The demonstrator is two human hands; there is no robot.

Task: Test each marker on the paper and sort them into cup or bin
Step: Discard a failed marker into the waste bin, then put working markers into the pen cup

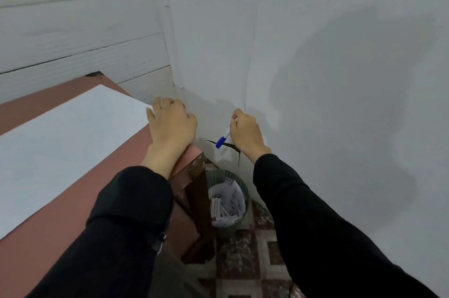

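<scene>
My right hand (245, 131) pinches a white marker with a blue cap (224, 138), cap end hanging down, held out past the table's right edge and above the bin (211, 182). The dark mesh bin stands on the floor beside the table leg and holds several white markers and crumpled paper. My left hand (171, 122) rests with curled fingers on the table's far right corner, at the edge of the large white paper (60, 142). No cup is in view.
The reddish-brown table (116, 166) fills the left side, its wooden leg (198, 191) next to the bin. A white wall rises close on the right, with torn paper at its base. The floor has brown and cream patterned tiles.
</scene>
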